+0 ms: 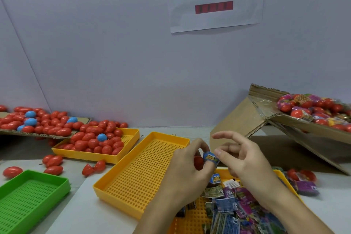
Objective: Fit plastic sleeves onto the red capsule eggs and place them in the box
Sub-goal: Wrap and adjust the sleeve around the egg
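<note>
— Red eggs [91, 141] heaped in the yellow tray [131, 135] at ten o'clock are bare; sleeved ones already fill the cardboard box [284, 118] at two o'clock. Plenty left.

— And the grip?

— Left hand [187, 165] clamps one red egg [198, 162] at centre; right hand [245, 157] pinches the blue sleeve [210, 158] against it, other fingers spread.
</note>
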Demonstrator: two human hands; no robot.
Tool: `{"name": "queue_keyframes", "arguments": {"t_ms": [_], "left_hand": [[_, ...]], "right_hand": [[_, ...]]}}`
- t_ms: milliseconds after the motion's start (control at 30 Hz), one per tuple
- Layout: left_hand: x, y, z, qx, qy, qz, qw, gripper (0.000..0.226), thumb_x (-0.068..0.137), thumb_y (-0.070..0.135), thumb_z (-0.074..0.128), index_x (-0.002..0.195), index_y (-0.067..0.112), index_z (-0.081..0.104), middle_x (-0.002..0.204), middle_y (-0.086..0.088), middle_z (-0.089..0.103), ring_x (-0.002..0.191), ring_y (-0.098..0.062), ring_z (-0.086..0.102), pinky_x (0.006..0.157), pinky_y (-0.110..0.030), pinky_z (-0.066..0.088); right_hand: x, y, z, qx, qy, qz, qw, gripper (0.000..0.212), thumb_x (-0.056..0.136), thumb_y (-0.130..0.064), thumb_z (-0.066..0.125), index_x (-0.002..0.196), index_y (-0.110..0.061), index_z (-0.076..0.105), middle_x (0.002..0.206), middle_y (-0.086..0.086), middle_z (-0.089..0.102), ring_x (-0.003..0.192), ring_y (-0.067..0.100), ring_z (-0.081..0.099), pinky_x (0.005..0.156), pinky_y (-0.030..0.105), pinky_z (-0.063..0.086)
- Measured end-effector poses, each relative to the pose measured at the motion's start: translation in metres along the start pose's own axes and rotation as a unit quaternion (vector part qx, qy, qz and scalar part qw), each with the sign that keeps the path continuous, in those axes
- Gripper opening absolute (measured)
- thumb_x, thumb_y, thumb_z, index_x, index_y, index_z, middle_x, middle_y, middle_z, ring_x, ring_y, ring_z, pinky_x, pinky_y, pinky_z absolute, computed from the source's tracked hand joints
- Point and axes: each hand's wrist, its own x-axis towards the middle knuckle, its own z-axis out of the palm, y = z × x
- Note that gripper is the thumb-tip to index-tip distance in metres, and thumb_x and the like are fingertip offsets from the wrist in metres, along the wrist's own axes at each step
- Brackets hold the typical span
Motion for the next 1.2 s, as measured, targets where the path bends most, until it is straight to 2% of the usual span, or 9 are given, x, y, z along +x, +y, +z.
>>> {"name": "queue_keyframes", "arguments": {"t_ms": [133, 300, 400, 467, 600, 800, 967, 1100, 1200], "left_hand": [[0.002, 0.006, 0.002, -0.068, 0.026, -0.030, 0.997, 0.010, 0.086, 0.023, 0.057, 0.092, 0.032, 0.058, 0.055, 0.002, 0.045, 0.049, -0.011, 0.037, 0.047, -0.029, 0.035], [0.006, 0.005, 0.002, -0.159, 0.048, -0.129, 0.978, 0.020, 0.094, 0.012, 0.055, 0.081, 0.018, 0.069, 0.051, 0.004, 0.051, 0.046, -0.007, 0.042, 0.045, -0.018, 0.034], [0.007, 0.005, 0.002, -0.166, 0.059, -0.133, 0.975, 0.023, 0.094, 0.008, 0.055, 0.077, 0.013, 0.070, 0.049, 0.006, 0.050, 0.045, -0.006, 0.042, 0.045, -0.017, 0.034], [0.007, 0.003, 0.003, -0.121, 0.081, -0.112, 0.983, 0.023, 0.093, 0.007, 0.056, 0.077, 0.017, 0.070, 0.050, 0.008, 0.053, 0.048, -0.004, 0.043, 0.046, -0.016, 0.035], [0.005, 0.001, 0.003, 0.024, 0.102, -0.052, 0.993, 0.018, 0.092, 0.009, 0.059, 0.080, 0.018, 0.069, 0.054, 0.013, 0.054, 0.054, -0.002, 0.051, 0.048, -0.014, 0.037], [0.003, -0.004, 0.003, 0.093, 0.057, -0.013, 0.994, 0.015, 0.095, 0.017, 0.056, 0.085, 0.024, 0.065, 0.055, 0.013, 0.050, 0.052, -0.007, 0.048, 0.049, -0.019, 0.033], [0.002, -0.003, 0.005, 0.104, 0.032, 0.005, 0.994, 0.014, 0.095, 0.020, 0.056, 0.086, 0.023, 0.066, 0.059, 0.010, 0.053, 0.053, -0.011, 0.047, 0.052, -0.035, 0.044], [0.003, -0.002, 0.004, 0.069, 0.029, -0.012, 0.997, 0.014, 0.096, 0.018, 0.057, 0.086, 0.021, 0.067, 0.059, 0.011, 0.052, 0.052, -0.008, 0.046, 0.050, -0.023, 0.037], [0.004, 0.002, 0.004, 0.019, 0.023, -0.032, 0.999, 0.016, 0.097, 0.021, 0.059, 0.083, 0.021, 0.067, 0.061, 0.008, 0.054, 0.055, -0.006, 0.046, 0.052, -0.021, 0.037]], "right_hand": [[0.001, 0.000, 0.000, 0.078, -0.011, 0.026, 0.997, 0.030, 0.094, -0.007, 0.061, 0.106, -0.034, 0.070, 0.069, 0.002, 0.059, 0.048, 0.005, 0.040, 0.042, 0.016, 0.034], [0.001, -0.002, 0.002, 0.120, -0.010, 0.037, 0.992, 0.031, 0.092, -0.007, 0.062, 0.106, -0.032, 0.071, 0.071, 0.003, 0.059, 0.052, 0.007, 0.042, 0.042, 0.016, 0.035], [0.001, -0.003, 0.003, 0.113, -0.011, 0.048, 0.992, 0.027, 0.088, -0.014, 0.066, 0.104, -0.035, 0.071, 0.068, 0.002, 0.059, 0.050, 0.007, 0.040, 0.041, 0.017, 0.033], [0.002, -0.004, 0.004, 0.108, -0.008, 0.073, 0.991, 0.023, 0.077, -0.029, 0.073, 0.099, -0.036, 0.073, 0.065, 0.003, 0.057, 0.052, 0.007, 0.042, 0.040, 0.018, 0.033], [0.003, 0.000, 0.005, 0.088, 0.032, 0.129, 0.987, 0.045, 0.059, -0.051, 0.076, 0.093, -0.021, 0.078, 0.071, 0.006, 0.064, 0.062, 0.011, 0.051, 0.042, 0.019, 0.037], [0.003, 0.002, 0.001, 0.047, 0.006, 0.192, 0.980, 0.049, 0.058, -0.058, 0.074, 0.077, -0.014, 0.080, 0.069, 0.003, 0.062, 0.063, 0.012, 0.050, 0.050, 0.021, 0.041], [0.001, -0.001, -0.003, 0.052, -0.034, 0.241, 0.969, 0.042, 0.066, -0.053, 0.075, 0.075, -0.012, 0.080, 0.070, -0.001, 0.060, 0.065, 0.010, 0.052, 0.054, 0.020, 0.045], [0.002, 0.000, -0.006, 0.062, -0.043, 0.218, 0.973, 0.036, 0.070, -0.040, 0.076, 0.091, -0.011, 0.079, 0.077, 0.000, 0.063, 0.074, 0.012, 0.052, 0.065, 0.027, 0.045], [0.003, 0.001, -0.007, 0.070, -0.016, 0.184, 0.980, 0.033, 0.067, -0.041, 0.075, 0.090, -0.016, 0.080, 0.069, -0.003, 0.060, 0.070, 0.008, 0.054, 0.065, 0.028, 0.045]]}}
